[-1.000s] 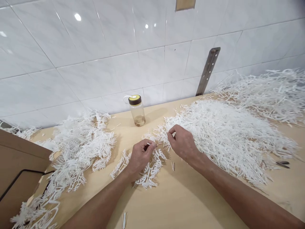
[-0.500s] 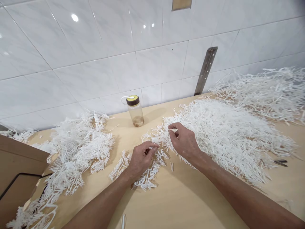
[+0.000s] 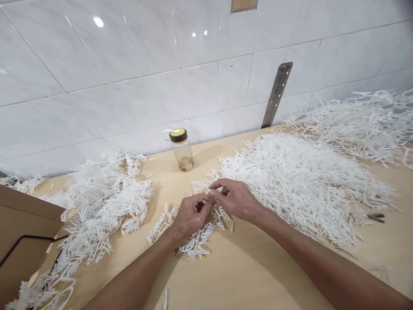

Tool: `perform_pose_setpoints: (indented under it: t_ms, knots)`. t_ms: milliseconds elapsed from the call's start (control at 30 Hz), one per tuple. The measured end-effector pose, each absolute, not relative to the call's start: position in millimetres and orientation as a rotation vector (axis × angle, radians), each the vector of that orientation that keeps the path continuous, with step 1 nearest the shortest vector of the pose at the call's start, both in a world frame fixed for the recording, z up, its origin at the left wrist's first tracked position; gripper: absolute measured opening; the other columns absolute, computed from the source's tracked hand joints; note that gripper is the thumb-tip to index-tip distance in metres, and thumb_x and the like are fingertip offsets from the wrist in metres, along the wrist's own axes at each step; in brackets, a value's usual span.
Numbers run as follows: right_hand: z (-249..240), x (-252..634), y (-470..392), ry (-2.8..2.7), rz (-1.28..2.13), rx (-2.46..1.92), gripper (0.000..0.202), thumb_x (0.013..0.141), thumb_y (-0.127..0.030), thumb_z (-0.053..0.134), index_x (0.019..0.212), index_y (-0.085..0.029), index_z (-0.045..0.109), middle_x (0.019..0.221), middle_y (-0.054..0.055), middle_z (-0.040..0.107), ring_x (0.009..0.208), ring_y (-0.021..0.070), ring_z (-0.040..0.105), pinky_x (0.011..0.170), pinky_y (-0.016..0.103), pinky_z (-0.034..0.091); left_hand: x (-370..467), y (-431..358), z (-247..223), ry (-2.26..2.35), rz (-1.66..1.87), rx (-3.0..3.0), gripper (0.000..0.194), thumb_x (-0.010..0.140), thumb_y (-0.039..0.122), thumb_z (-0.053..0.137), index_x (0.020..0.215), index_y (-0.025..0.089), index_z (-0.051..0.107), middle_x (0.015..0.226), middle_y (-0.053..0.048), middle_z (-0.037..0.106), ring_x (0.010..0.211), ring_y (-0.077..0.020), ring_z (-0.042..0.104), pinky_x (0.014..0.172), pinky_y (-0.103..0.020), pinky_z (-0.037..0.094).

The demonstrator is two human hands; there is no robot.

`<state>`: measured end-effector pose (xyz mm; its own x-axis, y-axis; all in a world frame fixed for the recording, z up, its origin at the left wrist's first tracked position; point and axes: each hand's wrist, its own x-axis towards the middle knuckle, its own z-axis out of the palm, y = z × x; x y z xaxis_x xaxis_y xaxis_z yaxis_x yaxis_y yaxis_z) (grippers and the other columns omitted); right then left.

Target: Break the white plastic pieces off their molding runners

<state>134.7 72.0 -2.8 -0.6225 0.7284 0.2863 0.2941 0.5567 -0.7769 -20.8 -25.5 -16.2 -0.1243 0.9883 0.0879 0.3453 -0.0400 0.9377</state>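
Note:
My left hand (image 3: 192, 214) is closed in a pinch above a small heap of thin white branched pieces (image 3: 197, 246). A bit of white shows at its fingertips, too small to make out. My right hand (image 3: 237, 199) meets those fingertips, its thumb and index finger curled together; whether anything lies between them is hidden. Just beyond my right hand spreads a large pile of thin white pieces (image 3: 290, 172). Another tangled white heap (image 3: 109, 198) lies to the left of my hands.
A clear bottle (image 3: 182, 154) with a dark and yellow lid stands near the tiled wall. A metal bracket (image 3: 276, 94) leans there. More white strands (image 3: 364, 120) fill the back right. Small dark cutters or tweezers (image 3: 376, 218) lie right. A cardboard box (image 3: 29, 219) is at left.
My right hand has moved left and toward me, from the edge of the large pile to the fingertips of my left hand. My left hand stays almost in place, still pinched.

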Motion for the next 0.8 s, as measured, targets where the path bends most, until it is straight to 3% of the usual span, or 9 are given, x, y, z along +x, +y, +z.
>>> perform_pose_setpoints:
  t_ms: [200, 467, 667, 800]
  knots:
    - [-4.0, 133.0, 73.9, -2.139, 0.997, -0.879, 0.017, 0.087, -0.029, 0.055, 0.082, -0.020, 0.068, 0.075, 0.001, 0.070, 0.066, 0.0149, 0.060, 0.063, 0.028, 0.047, -25.1, -22.8, -18.9, 1.513, 1.229, 1.351, 0.029, 0.084, 0.044, 0.064, 0.083, 0.015, 0.065, 0.056, 0.003, 0.051, 0.049, -0.0086, 0.044, 0.049, -0.022, 0.036]
    - [0.7, 131.4, 68.4, -2.156, 1.039, -0.947, 0.020, 0.086, -0.033, 0.057, 0.093, -0.019, 0.068, 0.081, 0.002, 0.071, 0.065, 0.0142, 0.059, 0.060, 0.027, 0.046, -24.2, -19.6, -22.9, 1.540, 1.249, 1.308, 0.020, 0.084, 0.036, 0.062, 0.084, 0.016, 0.063, 0.055, 0.005, 0.049, 0.047, -0.0072, 0.042, 0.047, -0.020, 0.032]
    - [-0.8, 132.3, 70.8, -2.173, 0.992, -0.956, 0.017, 0.084, -0.030, 0.056, 0.077, -0.019, 0.067, 0.070, 0.000, 0.068, 0.062, 0.0140, 0.057, 0.058, 0.026, 0.043, -23.5, -19.6, -21.6, 1.532, 1.274, 1.301, 0.015, 0.082, 0.030, 0.063, 0.085, 0.016, 0.059, 0.059, 0.005, 0.049, 0.050, -0.0064, 0.039, 0.048, -0.019, 0.031]
    - [0.5, 133.0, 70.6, -2.114, 1.051, -0.959, 0.019, 0.085, -0.032, 0.055, 0.076, -0.019, 0.065, 0.063, -0.001, 0.063, 0.055, 0.0123, 0.053, 0.053, 0.024, 0.041, -25.8, -17.3, -19.5, 1.519, 1.306, 1.219, 0.021, 0.079, 0.029, 0.064, 0.094, 0.017, 0.055, 0.057, 0.008, 0.046, 0.047, -0.0061, 0.038, 0.047, -0.019, 0.029]
